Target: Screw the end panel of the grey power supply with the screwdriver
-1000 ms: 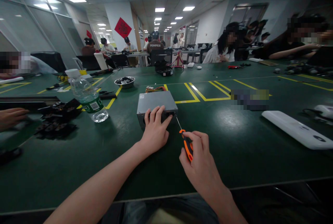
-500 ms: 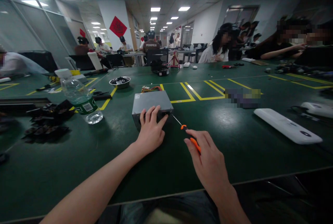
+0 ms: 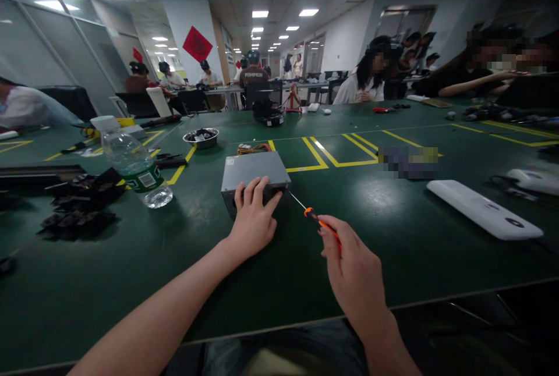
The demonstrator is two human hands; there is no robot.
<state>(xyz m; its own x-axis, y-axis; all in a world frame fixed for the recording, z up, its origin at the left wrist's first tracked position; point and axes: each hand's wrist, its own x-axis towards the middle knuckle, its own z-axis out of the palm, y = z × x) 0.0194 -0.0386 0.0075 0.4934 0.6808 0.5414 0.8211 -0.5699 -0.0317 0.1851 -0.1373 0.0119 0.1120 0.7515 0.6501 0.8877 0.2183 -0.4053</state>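
A grey metal computer power supply [image 3: 253,167] sits on the green table, its bundle of coloured wires [image 3: 255,148] at the back. Against its near face and top edge my left hand [image 3: 254,219] is pressed, fingers bent over the edge and holding the box. My right hand [image 3: 351,259] is closed round the handle of an orange and black screwdriver [image 3: 310,213]. The thin shaft points up and left to the near right corner of the power supply. Whether its tip sits in a screw is too small to tell.
To the left stand a water bottle [image 3: 146,175] and a heap of black parts [image 3: 78,204]. A metal bowl [image 3: 201,138] of small parts is behind. On the right lie a white elongated device [image 3: 483,210] and a blurred dark object [image 3: 408,163]. Other people sit beyond.
My right hand has turned and its fingers have shifted on the screwdriver's handle. The power supply and my left hand stay where they were.
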